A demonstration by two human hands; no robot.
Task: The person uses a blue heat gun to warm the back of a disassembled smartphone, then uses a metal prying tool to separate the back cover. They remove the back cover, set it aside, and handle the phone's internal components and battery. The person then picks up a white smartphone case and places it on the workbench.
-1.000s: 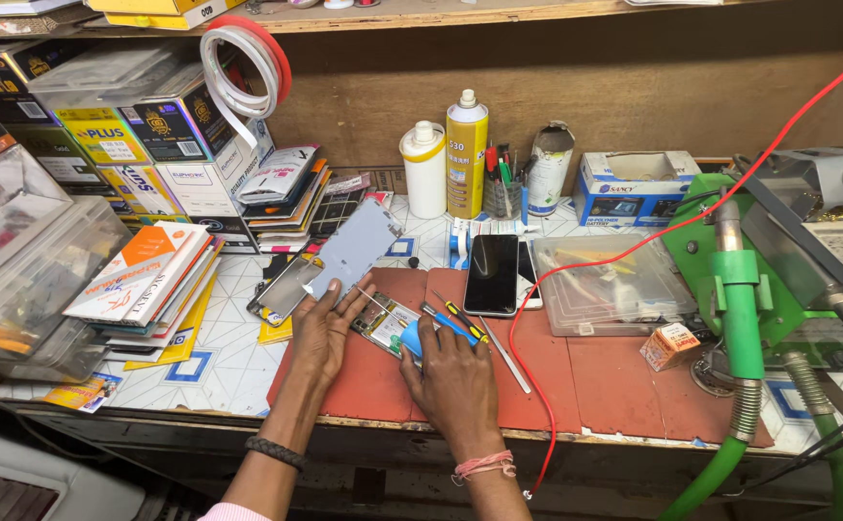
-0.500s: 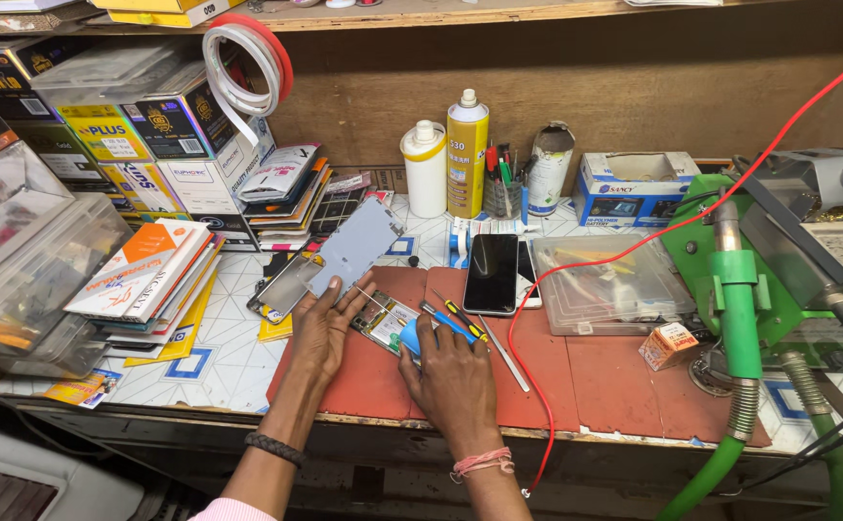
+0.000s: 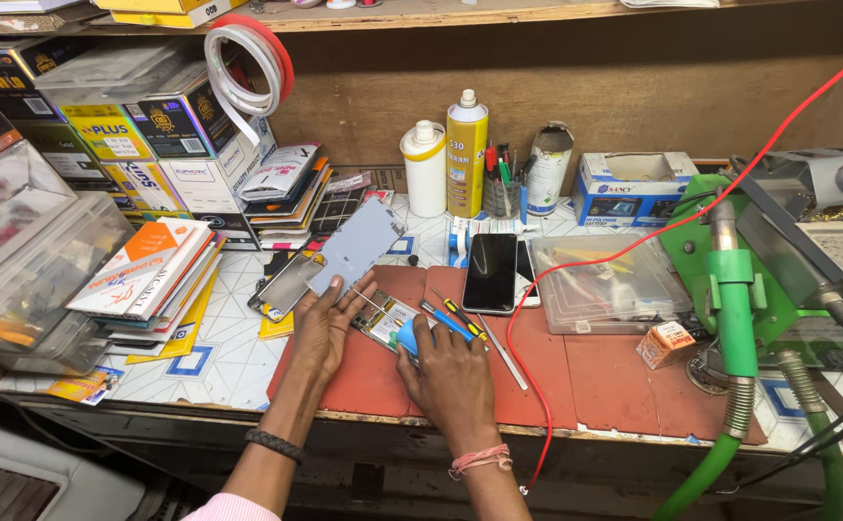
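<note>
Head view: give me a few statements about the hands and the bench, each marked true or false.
1. The left hand lies flat on the red mat beside the opened phone. True.
2. The right hand holds a blue tool against the opened phone. True.
3. The black phone lies screen up under the left hand. False: it lies apart, beyond the right hand, untouched.
4. The yellow spray can lies on its side on the mat. False: it stands upright by the back wall.
5. The red wire crosses the bench. True.
</note>
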